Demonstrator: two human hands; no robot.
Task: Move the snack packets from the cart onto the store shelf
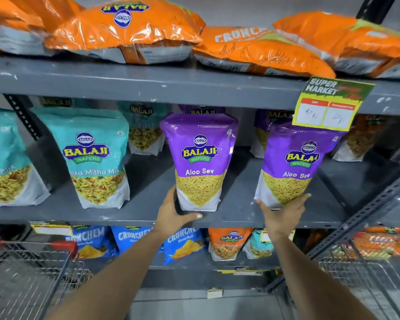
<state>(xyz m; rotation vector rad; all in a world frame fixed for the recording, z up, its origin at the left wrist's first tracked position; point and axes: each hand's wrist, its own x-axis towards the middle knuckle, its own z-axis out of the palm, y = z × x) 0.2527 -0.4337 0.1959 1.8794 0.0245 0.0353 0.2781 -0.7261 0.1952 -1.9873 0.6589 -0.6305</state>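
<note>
Wire cart [28,280]: steel mesh with a red handle, nearest me and below-left of the middle shelf; I can't tell whether packets remain inside.
Left hand [174,214]: I have it cupped at the base of the left Aloo Sev packet [200,162], thumb along the shelf's front lip, fingers behind the left edge; a loose, half-closed hold, likely to steady it upright.
Right hand [283,214]: fingers spread under and around the bottom of the right Aloo Sev packet [291,167], thumb at its left corner; this one tilts slightly left, so I judge I'm still seating it.
Middle shelf [148,188]: grey metal; both purple packets stand at its front edge, faces outward, in line with purple ones behind.
Teal packets [92,158]: left of my packets on the same shelf, upright.
Price tag [326,105]: hangs from the shelf above, overlapping the right packet's top.
Orange bags [129,31]: lying flat on the top shelf, farthest up.
</note>
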